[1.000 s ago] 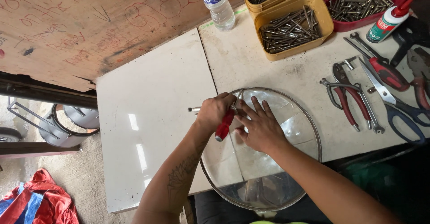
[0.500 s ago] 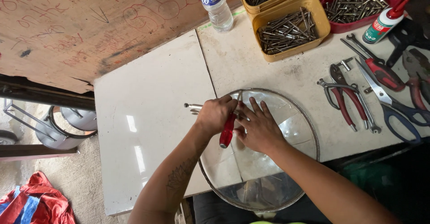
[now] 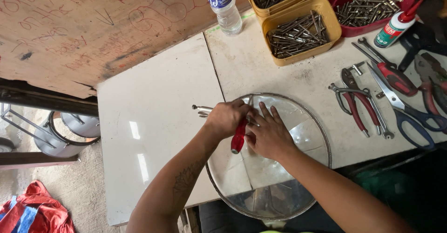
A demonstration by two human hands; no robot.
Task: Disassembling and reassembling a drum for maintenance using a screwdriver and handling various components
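pliers clamped at the rim of a glass lid

the white table (image 3: 158,135) carries a large round glass lid (image 3: 298,135) with a metal band around its edge; the near part of the lid hangs past the table's front edge. both hands meet at the lid's far-left rim. the left hand (image 3: 226,118) is closed tight around a red-handled plier (image 3: 239,137), whose metal end pokes out to the left just beyond the knuckles. the right hand (image 3: 269,135) lies flat on the glass, fingers spread, touching the tool and pressing the lid down.

this looks like the working step itself: squeezing or crimping the metal band at one spot while the other hand steadies the pane. the next move, as i judge it, calls for even pressure and a firm hold on the glass, since the lid overhangs and could tip or slip.

well apart on the right lie more pliers (image 3: 358,105) and blue-handled scissors (image 3: 409,116). behind stand yellow trays of nails (image 3: 298,30), a red tray (image 3: 372,4), a glue bottle (image 3: 396,25) and a water bottle (image 3: 223,4).
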